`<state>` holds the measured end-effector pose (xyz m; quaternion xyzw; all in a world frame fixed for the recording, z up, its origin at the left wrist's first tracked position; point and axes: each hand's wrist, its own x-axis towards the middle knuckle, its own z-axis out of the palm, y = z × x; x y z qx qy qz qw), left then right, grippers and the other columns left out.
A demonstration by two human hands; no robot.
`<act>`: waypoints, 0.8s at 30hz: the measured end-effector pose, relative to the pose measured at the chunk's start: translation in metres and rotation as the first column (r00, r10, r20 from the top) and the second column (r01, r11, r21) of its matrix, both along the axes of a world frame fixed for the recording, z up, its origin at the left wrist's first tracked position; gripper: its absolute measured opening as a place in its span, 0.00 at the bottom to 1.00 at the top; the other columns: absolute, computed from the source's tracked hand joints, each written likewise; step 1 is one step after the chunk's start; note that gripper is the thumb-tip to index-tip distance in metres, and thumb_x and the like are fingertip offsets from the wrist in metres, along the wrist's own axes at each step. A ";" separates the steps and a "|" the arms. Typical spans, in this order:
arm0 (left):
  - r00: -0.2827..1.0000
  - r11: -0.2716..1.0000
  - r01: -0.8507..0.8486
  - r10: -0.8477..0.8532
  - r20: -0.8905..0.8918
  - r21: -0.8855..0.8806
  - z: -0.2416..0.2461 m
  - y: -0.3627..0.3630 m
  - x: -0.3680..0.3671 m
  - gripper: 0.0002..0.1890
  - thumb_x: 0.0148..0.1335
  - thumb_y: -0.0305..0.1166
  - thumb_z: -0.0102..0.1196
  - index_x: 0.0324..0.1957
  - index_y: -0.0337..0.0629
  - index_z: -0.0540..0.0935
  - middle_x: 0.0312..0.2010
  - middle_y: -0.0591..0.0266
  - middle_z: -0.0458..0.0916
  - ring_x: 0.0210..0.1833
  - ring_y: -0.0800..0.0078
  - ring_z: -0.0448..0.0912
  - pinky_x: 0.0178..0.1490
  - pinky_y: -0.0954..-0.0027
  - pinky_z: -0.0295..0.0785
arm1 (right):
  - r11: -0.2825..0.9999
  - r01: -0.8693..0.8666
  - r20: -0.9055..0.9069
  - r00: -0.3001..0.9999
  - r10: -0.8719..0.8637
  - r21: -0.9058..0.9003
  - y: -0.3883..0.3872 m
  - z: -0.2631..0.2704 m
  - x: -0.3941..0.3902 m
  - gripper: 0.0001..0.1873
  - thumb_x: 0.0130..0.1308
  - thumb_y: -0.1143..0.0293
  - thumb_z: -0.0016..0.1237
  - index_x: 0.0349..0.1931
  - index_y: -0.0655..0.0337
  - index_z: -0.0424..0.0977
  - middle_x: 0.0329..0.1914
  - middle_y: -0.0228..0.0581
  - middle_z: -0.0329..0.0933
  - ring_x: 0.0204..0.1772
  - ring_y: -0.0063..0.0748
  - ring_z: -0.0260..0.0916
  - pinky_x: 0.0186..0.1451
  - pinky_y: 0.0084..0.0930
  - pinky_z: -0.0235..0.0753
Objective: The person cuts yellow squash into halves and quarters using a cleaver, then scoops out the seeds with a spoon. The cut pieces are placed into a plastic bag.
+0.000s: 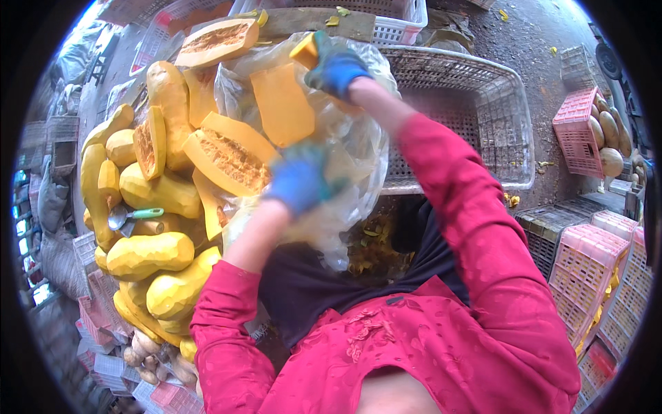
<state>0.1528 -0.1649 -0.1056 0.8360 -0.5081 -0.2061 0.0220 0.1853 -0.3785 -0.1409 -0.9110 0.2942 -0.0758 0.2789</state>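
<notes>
My right hand (339, 70), in a blue and green work glove, grips a cut piece of peeled pumpkin (304, 50) above a clear plastic bag (357, 150). On the bag lies a flat slab of orange pumpkin flesh (283, 106). My left hand (300, 178), gloved alike, is motion-blurred over the near side of the bag; its fingers cannot be made out. Right beside it rests a halved pumpkin (232, 152), its stringy seed cavity facing up. Another halved pumpkin (217, 42) lies at the far side.
Peeled yellow pumpkins (150, 256) are heaped on the left, with a green-handled spoon (135, 215) among them. A dirty plastic crate (460, 114) stands right of the bag. A wooden board (320, 23) lies beyond. Pink crates (587, 259) are stacked at right; another crate (574, 129) holds unpeeled pumpkins.
</notes>
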 end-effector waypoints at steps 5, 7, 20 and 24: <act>0.903 0.856 0.423 -0.369 -0.222 0.297 -0.009 0.042 -0.065 0.37 0.61 0.53 0.54 0.70 0.50 0.65 0.71 0.44 0.60 0.73 0.43 0.60 0.71 0.41 0.57 | 0.942 0.006 -0.239 0.967 -0.091 -0.335 -0.023 -0.050 0.053 0.38 0.61 0.55 0.51 0.72 0.50 0.58 0.63 0.64 0.70 0.67 0.62 0.68 0.67 0.54 0.66; 0.905 0.899 0.402 -0.361 -0.225 0.172 -0.020 0.042 -0.052 0.35 0.60 0.50 0.55 0.68 0.49 0.67 0.66 0.45 0.66 0.69 0.45 0.65 0.69 0.42 0.61 | 0.905 -0.097 -0.283 0.959 -0.027 -0.414 -0.032 -0.064 0.062 0.33 0.65 0.57 0.48 0.71 0.49 0.60 0.64 0.64 0.68 0.67 0.62 0.67 0.66 0.61 0.63; 0.938 0.938 0.347 -0.347 0.006 -0.020 -0.043 0.031 -0.047 0.38 0.57 0.51 0.59 0.69 0.53 0.68 0.67 0.48 0.65 0.72 0.45 0.60 0.68 0.38 0.59 | 0.827 -0.308 -0.305 0.936 0.175 -0.470 -0.008 -0.062 0.048 0.39 0.62 0.59 0.47 0.76 0.41 0.55 0.72 0.61 0.58 0.72 0.60 0.58 0.71 0.62 0.53; 0.948 0.953 0.304 -0.303 -0.098 0.001 -0.049 0.023 -0.039 0.38 0.58 0.52 0.59 0.69 0.53 0.67 0.70 0.47 0.62 0.72 0.44 0.60 0.70 0.37 0.57 | 0.827 -0.245 -0.288 0.952 0.106 -0.506 0.000 -0.061 0.082 0.41 0.60 0.62 0.50 0.76 0.38 0.53 0.74 0.59 0.56 0.74 0.58 0.57 0.73 0.57 0.54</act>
